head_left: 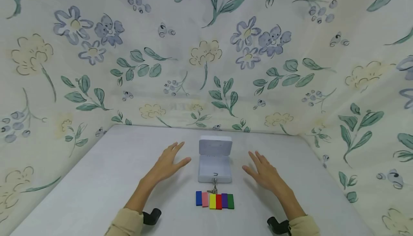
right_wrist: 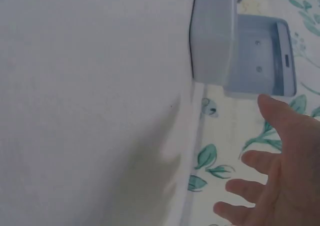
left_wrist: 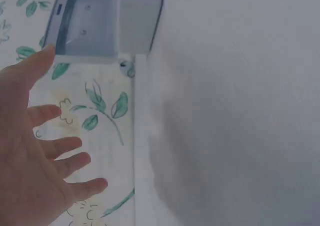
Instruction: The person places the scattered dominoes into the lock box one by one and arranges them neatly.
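A small white lockbox (head_left: 206,179) stands on the table with its lid (head_left: 215,147) raised. Keys (head_left: 213,190) hang from the lock on its front. Several flat coloured blocks lie in a row before it: blue (head_left: 198,198), pink (head_left: 205,199), yellow (head_left: 212,201), red (head_left: 219,202), purple (head_left: 224,201) and green (head_left: 230,201). To the left of the box is my left hand (head_left: 166,166), fingers spread, holding nothing. On the other side my right hand (head_left: 264,173) hovers with extended fingers, also without anything in it. Neither hand touches the box.
The white tabletop (head_left: 96,178) reaches back to a floral cloth (head_left: 206,67) that hangs behind and along both sides. Black wrist devices sit at the left cuff (head_left: 152,217) and the right cuff (head_left: 278,226).
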Tool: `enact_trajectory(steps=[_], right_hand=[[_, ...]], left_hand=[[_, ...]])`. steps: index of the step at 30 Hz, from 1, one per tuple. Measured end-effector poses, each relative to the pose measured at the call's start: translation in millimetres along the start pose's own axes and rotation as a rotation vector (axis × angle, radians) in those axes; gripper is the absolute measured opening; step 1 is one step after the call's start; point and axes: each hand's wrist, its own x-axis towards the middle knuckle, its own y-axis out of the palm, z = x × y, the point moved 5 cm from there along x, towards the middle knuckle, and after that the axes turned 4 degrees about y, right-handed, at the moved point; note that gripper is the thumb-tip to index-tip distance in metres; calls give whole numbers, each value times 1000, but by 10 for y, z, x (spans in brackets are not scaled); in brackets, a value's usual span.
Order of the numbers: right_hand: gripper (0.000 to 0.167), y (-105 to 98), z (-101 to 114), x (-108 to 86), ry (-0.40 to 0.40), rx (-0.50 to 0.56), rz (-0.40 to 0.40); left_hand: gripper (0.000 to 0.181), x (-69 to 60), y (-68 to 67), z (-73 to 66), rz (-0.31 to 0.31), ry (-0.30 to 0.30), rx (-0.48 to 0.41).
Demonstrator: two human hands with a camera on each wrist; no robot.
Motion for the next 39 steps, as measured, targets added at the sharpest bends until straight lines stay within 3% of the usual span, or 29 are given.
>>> enact_trajectory(steps=[3,10,15,18,22,30,39], right_hand=[[75,19,12,-8,7,35,17],[76,35,48,-35,-2,71,-1],[61,-6,83,-74,-40,138,-39],[50,-13,109,-90,-64,206,-33],[44,29,139,-115,-99,264,32],[46,163,236,-203,-159,347,210],[47,220,327,-334,-179,393,315]], left_hand=[[75,39,17,-68,4,5,-131],[61,71,94,-131,44,7,-296],[59,103,125,-158,79,-17,-413],[56,130,147,-176,97,-29,-448],[51,162,208,-195,116,-35,-470],[44,213,389,-146,149,-52,-526],[50,244,538,-98,184,-62,-550]])
